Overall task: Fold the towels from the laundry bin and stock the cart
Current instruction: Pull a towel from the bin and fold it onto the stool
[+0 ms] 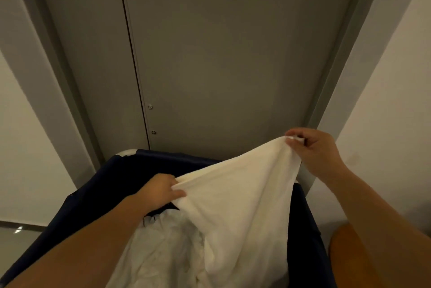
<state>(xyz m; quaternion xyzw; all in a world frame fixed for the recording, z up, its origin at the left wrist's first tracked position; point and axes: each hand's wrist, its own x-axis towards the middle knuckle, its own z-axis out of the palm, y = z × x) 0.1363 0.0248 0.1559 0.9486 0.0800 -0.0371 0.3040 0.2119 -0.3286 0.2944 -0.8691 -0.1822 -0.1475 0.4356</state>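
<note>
A white towel (238,194) hangs stretched between both hands above the dark blue laundry bin (98,185). My left hand (161,191) grips one bunched edge of the towel low over the bin's middle. My right hand (314,150) pinches the other corner higher up, at the right. The towel's lower part drapes down into the bin, onto more white linen (163,252) piled inside.
A grey double door (210,54) in a grey frame stands right behind the bin. White walls flank it on both sides. A glossy floor (21,234) shows at lower left, and an orange-brown rounded object (345,248) sits at lower right.
</note>
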